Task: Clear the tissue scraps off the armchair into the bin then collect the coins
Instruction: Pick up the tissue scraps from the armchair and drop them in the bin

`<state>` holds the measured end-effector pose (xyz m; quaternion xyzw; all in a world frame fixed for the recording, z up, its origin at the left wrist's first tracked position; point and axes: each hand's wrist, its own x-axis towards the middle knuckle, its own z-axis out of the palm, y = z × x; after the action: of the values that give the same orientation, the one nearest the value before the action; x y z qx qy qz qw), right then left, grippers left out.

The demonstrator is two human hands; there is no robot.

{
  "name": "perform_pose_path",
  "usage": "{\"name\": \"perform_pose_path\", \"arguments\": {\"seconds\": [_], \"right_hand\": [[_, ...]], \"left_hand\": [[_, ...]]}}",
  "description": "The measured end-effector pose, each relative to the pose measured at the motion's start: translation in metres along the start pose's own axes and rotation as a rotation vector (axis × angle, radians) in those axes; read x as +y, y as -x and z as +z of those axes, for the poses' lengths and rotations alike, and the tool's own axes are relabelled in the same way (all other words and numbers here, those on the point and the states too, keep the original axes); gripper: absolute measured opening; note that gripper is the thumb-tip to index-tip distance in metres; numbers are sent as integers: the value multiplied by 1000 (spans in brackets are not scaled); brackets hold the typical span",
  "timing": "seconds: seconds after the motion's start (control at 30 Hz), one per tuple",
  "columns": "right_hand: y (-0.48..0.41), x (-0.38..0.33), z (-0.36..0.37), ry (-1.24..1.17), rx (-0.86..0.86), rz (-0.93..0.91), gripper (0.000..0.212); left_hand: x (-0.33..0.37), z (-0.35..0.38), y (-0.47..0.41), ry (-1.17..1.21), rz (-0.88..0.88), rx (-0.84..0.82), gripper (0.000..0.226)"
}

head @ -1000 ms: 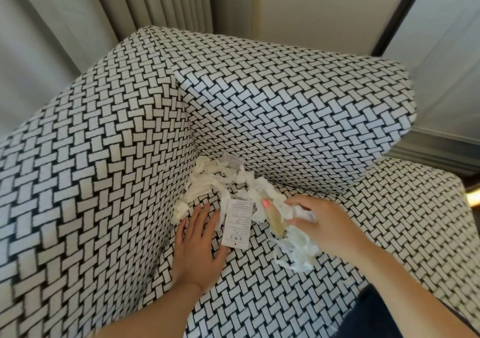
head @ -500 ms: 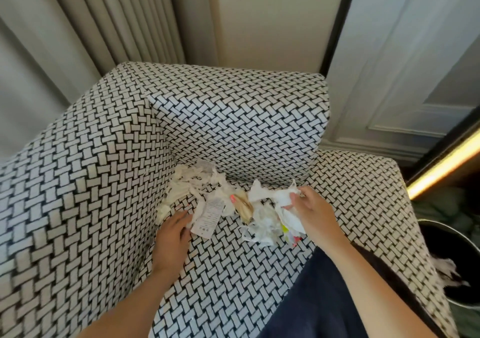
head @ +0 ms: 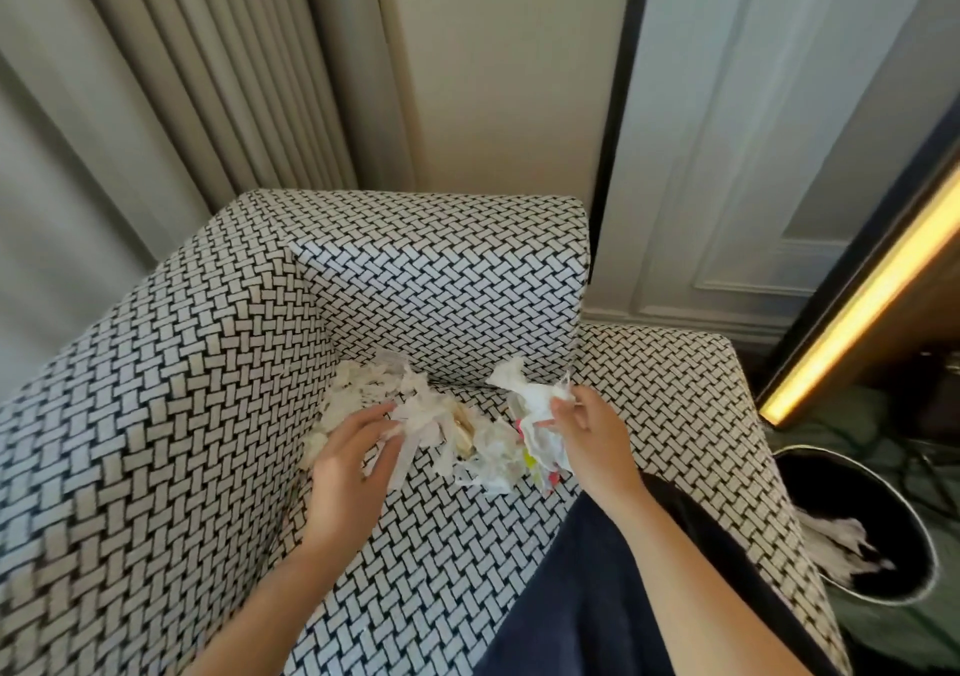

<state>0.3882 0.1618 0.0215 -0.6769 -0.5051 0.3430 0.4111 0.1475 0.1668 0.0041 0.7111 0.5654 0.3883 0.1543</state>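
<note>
As we clear crumpled white tissue scraps [head: 483, 449] from the seat of the black-and-white woven armchair [head: 441, 280], our left hand [head: 348, 462] grips some, our right hand [head: 592, 436] pinches more, bound for the round black bin [head: 831, 488].

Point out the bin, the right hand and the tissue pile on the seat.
bin [head: 841, 488]: head view, dark inner wall.
right hand [head: 592, 441]: head view, back of hand, gripping tissue wad [head: 535, 405].
tissue pile [head: 363, 389]: head view, scraps in seat corner.
</note>
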Motion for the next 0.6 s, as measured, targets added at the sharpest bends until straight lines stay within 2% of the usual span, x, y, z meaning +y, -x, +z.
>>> {"name": "perform_pose_path", "arguments": {"seconds": [0.07,0.17,0.27,0.43,0.53,0.6], "right_hand": [[8,0,-5,-11,15,-2,16],[20,0,-19,-21,-18,0,28],[36,-3,-46,0,-72,-2,31],[60,-5,-121,-88,36,41,14],[66,4,-169,-131,139,74,14],[68,14,-197,-144,194,99,17]], "left_hand": [[22,3,-8,72,15,-67,17],[53,9,-21,147,-71,-271,16],[91,18,-33,180,-102,-455,10],[153,50,-47,217,-59,-595,23],[189,80,-55,204,-40,-683,24],[213,105,-59,227,3,-733,16]]}}
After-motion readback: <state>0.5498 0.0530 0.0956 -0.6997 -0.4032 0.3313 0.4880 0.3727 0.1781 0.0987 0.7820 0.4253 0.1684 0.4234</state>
